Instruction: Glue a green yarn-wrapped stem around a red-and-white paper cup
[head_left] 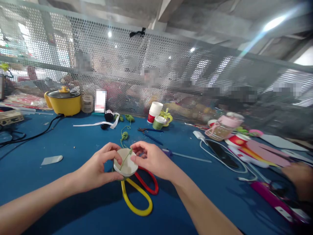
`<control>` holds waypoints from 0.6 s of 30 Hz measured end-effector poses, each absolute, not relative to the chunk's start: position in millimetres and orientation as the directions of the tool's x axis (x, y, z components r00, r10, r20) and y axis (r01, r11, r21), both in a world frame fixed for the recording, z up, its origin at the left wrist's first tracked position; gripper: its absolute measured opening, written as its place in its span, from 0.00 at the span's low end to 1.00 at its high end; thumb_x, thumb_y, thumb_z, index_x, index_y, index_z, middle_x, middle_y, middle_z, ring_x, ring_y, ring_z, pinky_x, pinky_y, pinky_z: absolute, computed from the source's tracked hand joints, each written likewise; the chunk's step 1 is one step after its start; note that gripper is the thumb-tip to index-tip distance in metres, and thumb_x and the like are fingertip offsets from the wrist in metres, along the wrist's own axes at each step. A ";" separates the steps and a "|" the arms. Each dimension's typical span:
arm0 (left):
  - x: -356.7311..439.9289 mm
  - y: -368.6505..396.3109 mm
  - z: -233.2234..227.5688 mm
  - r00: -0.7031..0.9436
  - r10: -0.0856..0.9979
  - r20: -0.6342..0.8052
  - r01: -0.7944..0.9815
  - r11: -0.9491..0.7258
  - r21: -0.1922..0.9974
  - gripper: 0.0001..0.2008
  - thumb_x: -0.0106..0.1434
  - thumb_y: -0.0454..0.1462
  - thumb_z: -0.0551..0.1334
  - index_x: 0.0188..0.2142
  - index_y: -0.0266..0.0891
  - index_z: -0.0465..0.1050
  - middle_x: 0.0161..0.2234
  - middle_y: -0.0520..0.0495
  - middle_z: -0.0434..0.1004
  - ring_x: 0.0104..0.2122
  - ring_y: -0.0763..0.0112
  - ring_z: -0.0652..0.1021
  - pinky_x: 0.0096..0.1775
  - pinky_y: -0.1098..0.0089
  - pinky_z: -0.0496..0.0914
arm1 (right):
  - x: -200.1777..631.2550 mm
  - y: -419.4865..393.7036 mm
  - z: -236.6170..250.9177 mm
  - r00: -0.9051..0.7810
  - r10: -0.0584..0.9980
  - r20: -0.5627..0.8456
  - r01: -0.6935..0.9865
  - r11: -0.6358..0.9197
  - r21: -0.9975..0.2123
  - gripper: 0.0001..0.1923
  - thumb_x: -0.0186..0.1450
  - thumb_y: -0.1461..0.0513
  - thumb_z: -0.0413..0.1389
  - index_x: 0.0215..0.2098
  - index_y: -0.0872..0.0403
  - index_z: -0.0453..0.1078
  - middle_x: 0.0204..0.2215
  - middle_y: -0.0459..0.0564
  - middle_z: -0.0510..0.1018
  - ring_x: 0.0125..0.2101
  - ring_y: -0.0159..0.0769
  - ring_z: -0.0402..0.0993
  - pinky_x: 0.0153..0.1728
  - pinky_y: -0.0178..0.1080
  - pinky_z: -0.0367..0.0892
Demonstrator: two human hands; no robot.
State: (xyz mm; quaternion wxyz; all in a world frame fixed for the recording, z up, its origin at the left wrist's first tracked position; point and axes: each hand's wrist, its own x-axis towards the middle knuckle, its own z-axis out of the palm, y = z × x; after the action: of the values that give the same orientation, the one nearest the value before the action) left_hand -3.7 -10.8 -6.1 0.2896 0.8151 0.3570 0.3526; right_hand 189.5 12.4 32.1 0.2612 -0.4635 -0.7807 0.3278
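A white paper cup point(129, 168) is tilted with its mouth toward me, held by my left hand point(97, 166), whose fingers are closed around its left side. My right hand point(156, 160) pinches a strand of green yarn point(126, 160) at the cup's far right rim. That strand crosses the cup's mouth. More yarn trails back to a small green ball point(124, 135) on the table. Under the cup lie scissors with one yellow handle point(137, 212) and one red handle point(155, 189); their blades are hidden.
Pliers point(153, 135) lie beyond my hands, near stacked paper cups point(155, 111) and a green-wrapped cup point(159, 123). A yellow pot point(65, 102) stands at the back left. On the right are a phone point(222, 152), cables and another person's hand point(298, 178). A perforated metal screen point(117, 65) rises behind.
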 end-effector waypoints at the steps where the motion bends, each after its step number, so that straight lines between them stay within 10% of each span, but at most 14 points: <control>1: -3.5 -12.0 -7.0 0.494 0.787 0.369 0.388 -0.580 0.716 0.09 0.51 0.40 0.62 0.31 0.40 0.66 0.42 0.46 0.63 0.40 0.68 0.68 0.44 0.66 0.65 | 188.8 11.8 30.6 -0.439 0.893 0.097 0.578 0.363 -0.731 0.09 0.53 0.64 0.55 0.33 0.56 0.69 0.29 0.49 0.75 0.27 0.31 0.70 0.28 0.33 0.66; 18: -2.0 -19.6 -12.9 0.491 0.771 0.406 0.418 -0.617 0.667 0.11 0.52 0.39 0.61 0.36 0.42 0.63 0.44 0.45 0.61 0.43 0.65 0.67 0.44 0.64 0.65 | 179.5 9.9 16.6 -0.418 0.866 0.274 0.681 0.498 -0.537 0.05 0.53 0.68 0.52 0.26 0.55 0.68 0.21 0.44 0.72 0.22 0.29 0.65 0.23 0.32 0.59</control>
State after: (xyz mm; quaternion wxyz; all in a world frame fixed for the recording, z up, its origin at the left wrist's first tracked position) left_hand -2.0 -19.6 -12.9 0.2495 0.8266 0.3594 0.3540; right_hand 179.5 9.9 16.6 0.2656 -0.4696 -0.8237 0.1746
